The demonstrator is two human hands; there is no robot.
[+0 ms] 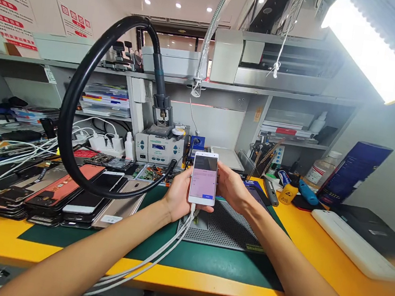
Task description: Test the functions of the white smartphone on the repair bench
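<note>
A white smartphone (204, 178) is held upright over the bench, its screen lit with a pale pink page and a blue button at the bottom. My left hand (178, 191) wraps its left side and lower back, fingertips showing beneath. At the right edge, my right hand (232, 186) touches the phone with its fingers partly hidden behind it. White cables (170, 245) run from the phone's bottom end down to the left. Under the hands lie a grey perforated plate (225, 229) and a green mat (154, 254).
Stacked phones and phone parts (67, 169) fill the left side. A thick black hose (68, 102) arches from the hot-air station (159, 149). Bottles, including a small yellow one (288, 193), and a white slab-like object (355, 244) sit on the right. A bright lamp (374, 50) hangs above.
</note>
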